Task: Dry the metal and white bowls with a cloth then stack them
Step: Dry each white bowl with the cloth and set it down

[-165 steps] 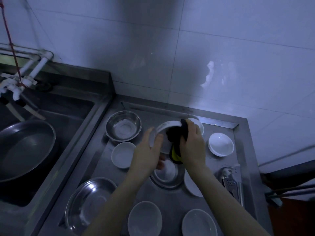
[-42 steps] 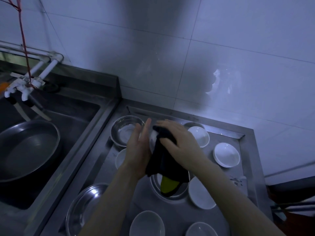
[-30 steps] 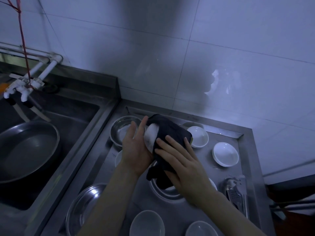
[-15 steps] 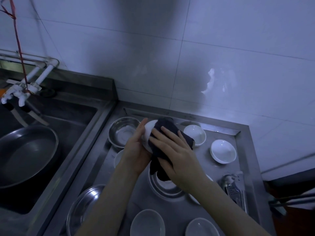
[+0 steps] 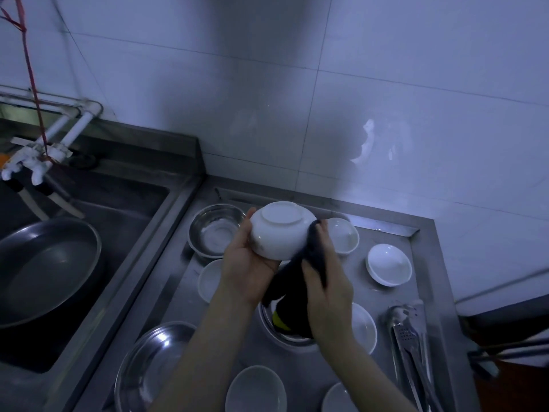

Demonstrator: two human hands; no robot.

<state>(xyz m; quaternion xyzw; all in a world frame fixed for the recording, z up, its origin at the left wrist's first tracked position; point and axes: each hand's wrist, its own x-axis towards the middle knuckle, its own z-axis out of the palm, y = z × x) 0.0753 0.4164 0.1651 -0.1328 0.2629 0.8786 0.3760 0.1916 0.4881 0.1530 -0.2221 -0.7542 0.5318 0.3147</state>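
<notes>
In the head view, at frame centre, the left hand grips a round white ceramic bowl turned base-up above the stainless-steel tabletop. The right hand grips a dark cloth with a yellow patch pressed to the bowl's right side. A round metal bowl sits left of centre, small white bowls around it.

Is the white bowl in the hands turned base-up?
Yes, the bowl shows its foot ring upward, left hand gripping it.
</notes>
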